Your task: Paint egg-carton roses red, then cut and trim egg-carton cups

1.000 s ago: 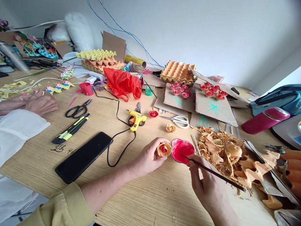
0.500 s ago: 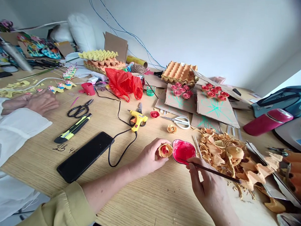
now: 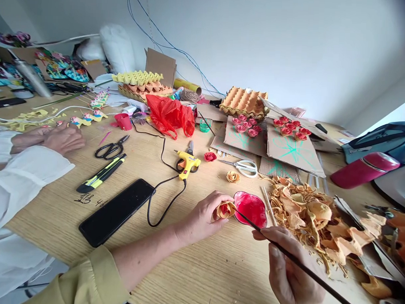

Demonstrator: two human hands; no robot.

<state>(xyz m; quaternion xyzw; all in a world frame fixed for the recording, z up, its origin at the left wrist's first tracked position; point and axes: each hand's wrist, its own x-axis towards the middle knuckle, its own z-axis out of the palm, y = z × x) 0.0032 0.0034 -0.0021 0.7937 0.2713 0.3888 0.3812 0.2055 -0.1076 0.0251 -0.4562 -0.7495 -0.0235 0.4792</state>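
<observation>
My left hand (image 3: 203, 216) is closed around a small orange paper rose (image 3: 225, 209) with a red centre, held just above the wooden table (image 3: 198, 267). My right hand (image 3: 286, 270) pinches a thin dark paintbrush (image 3: 294, 261). The brush tip touches the rose at its right side. A dish of red paint (image 3: 251, 208) sits right beside the rose. A heap of orange egg-carton scraps (image 3: 313, 218) lies to the right of the dish.
Another person's hands (image 3: 53, 138) rest at the left, in white sleeves. A black phone (image 3: 117, 212), yellow glue gun (image 3: 186, 162), black scissors (image 3: 111, 146), utility knife (image 3: 100, 178), white scissors (image 3: 243, 166), red bag (image 3: 169, 115), egg trays (image 3: 244, 100) and cardboard with red roses (image 3: 266, 136) lie around.
The brush tip left the paint dish and moved left onto the rose. My right hand dropped lower and nearer to me. My left hand tilted the rose toward the brush.
</observation>
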